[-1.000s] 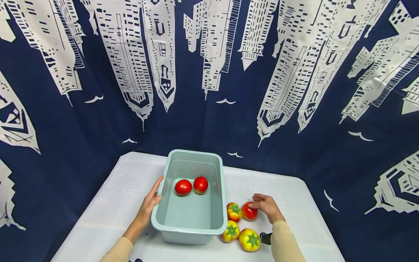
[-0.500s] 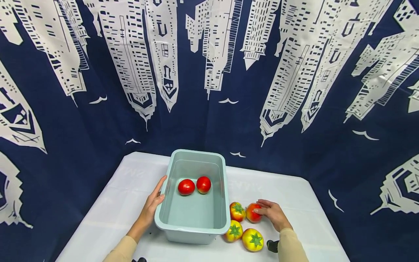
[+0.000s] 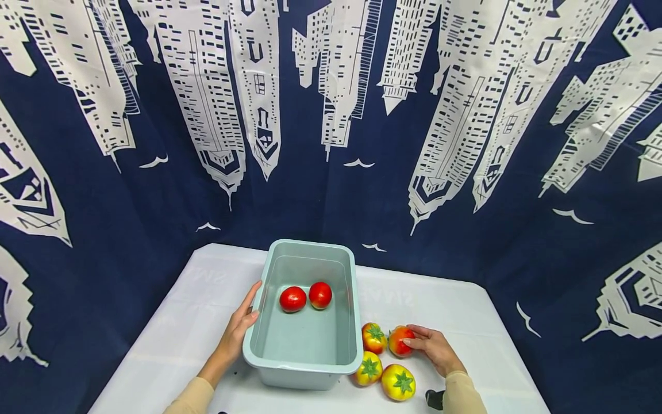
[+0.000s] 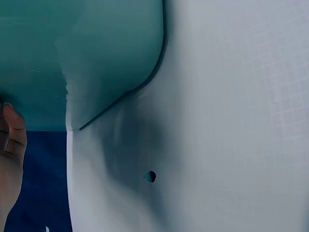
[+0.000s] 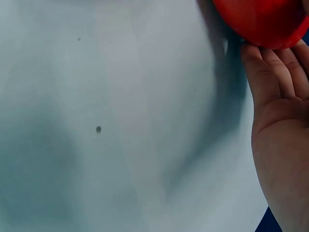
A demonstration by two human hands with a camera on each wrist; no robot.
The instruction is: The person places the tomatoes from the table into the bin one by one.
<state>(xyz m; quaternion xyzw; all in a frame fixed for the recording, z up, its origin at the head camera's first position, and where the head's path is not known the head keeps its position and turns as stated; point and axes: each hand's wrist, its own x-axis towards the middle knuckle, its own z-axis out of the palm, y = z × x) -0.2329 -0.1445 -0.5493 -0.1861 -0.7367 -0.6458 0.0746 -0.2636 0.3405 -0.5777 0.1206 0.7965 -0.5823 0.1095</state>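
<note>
My right hand holds a red-orange tomato from its right side, thumb in front and fingers behind. In the right wrist view its fingers reach up under the red tomato. Against the left wall of a pale green plastic tub rests my left hand, fingers extended and thumb near the rim. The left wrist view shows part of that hand beside the tub's side. Inside the tub lie two red tomatoes, one on the left and one on the right.
Right of the tub, a red-yellow tomato and two yellower ones, left and right, sit on the white-covered table. Behind hangs a navy cloth printed with white buildings.
My right hand has come around to the right side of its tomato, which has turned to show more orange. The left hand stays at the tub; the head view shifts slightly.
</note>
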